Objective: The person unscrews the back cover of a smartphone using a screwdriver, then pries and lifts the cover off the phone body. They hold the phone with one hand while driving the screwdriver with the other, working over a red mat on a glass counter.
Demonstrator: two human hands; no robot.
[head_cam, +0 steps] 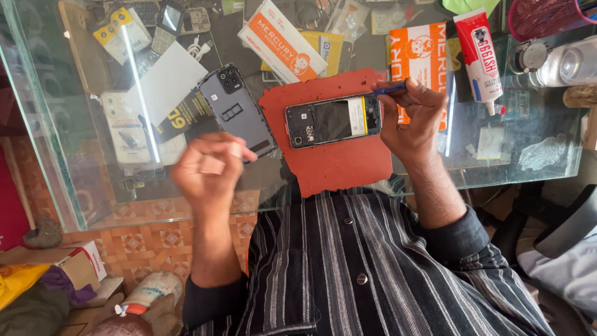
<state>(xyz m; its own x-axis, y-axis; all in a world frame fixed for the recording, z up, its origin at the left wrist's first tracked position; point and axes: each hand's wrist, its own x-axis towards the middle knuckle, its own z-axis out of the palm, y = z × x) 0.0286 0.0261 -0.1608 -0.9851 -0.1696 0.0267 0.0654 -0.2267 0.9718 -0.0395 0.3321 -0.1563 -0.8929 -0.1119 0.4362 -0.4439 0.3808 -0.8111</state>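
The right hand (413, 121) pinches a blue tool (388, 89) at the opened phone (334, 120), which lies on a red mat (336, 165) on the glass tabletop (74, 186). At nine o'clock of it, the left hand (208, 171) hovers loosely curled, blurred, near the grey back cover (239, 112) at ten o'clock

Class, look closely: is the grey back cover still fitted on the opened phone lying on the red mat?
No: the grey back cover lies on the glass beside the red mat, and the phone shows its bare insides.
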